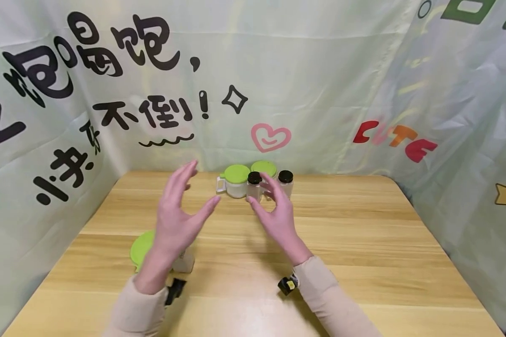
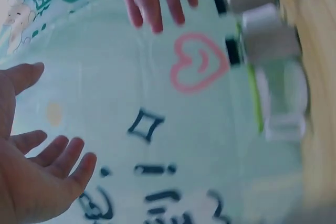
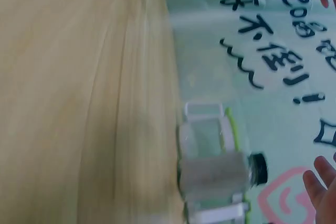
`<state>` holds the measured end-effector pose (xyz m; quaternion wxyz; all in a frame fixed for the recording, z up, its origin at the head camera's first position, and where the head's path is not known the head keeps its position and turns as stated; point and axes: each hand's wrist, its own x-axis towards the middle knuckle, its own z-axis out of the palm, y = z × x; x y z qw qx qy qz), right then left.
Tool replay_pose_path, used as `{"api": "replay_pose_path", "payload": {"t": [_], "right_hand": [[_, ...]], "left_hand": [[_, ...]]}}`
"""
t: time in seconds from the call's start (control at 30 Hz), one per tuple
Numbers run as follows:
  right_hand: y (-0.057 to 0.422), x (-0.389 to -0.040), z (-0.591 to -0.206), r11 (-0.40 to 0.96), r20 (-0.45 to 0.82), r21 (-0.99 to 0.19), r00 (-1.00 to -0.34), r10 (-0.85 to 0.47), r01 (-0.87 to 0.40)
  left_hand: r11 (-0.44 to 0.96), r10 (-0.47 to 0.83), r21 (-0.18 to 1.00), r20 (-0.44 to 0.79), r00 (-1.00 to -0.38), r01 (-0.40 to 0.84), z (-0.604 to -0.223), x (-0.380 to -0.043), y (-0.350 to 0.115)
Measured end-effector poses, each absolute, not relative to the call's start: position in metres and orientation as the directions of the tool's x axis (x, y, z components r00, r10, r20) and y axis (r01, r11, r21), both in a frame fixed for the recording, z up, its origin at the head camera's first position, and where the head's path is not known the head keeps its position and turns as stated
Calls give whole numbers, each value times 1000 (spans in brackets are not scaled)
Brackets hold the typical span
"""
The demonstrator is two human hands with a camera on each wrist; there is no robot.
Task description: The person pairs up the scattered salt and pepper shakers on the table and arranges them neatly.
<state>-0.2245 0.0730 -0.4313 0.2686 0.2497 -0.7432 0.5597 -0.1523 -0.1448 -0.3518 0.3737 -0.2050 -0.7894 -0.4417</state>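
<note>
My left hand (image 1: 177, 220) is raised over the left part of the table with thumb and fingers spread, holding nothing. Below it, partly hidden by the wrist, are a green-lidded container (image 1: 141, 250) and a pale, squarish item (image 1: 184, 263). My right hand (image 1: 281, 220) also holds nothing; its loosely bent fingers overlap a clear black-capped jar (image 1: 254, 187) in the head view, while the left wrist view shows the fingers apart from the jars. A second black-capped jar (image 1: 286, 180) stands just right of it. Two green-lidded containers, one left (image 1: 236, 181) and one behind (image 1: 263, 167), stand beside them.
The wooden table (image 1: 362, 224) runs back to a printed fabric backdrop (image 1: 320, 93), which also encloses the left and right sides. The jars and containers at the back stand close together near the table's far edge. Small black devices (image 1: 287, 284) are worn at both wrists.
</note>
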Motion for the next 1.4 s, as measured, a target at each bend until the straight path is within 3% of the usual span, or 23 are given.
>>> {"api": "replay_pose_path", "payload": {"t": [0.27, 0.6, 0.8, 1.03, 1.4], "right_hand": [[90, -254, -444, 314, 596, -762, -803, -4, -567], [87, -287, -457, 350, 477, -815, -878, -49, -462], [85, -294, -462, 346, 422, -840, -904, -65, -417], [82, -293, -463, 402, 333, -847, -936, -110, -349], [80, -297, -461, 429, 341, -826, -930, -137, -366]], "left_hand": [[512, -167, 659, 706, -688, 551, -385, -207, -96], [476, -337, 849, 418, -843, 230, -423, -278, -89], [524, -311, 847, 287, -906, 88, -445, -301, -101], [514, -188, 856, 163, -968, 44, -461, -308, -110], [516, -195, 856, 138, -971, 18, -459, -305, -111]]}}
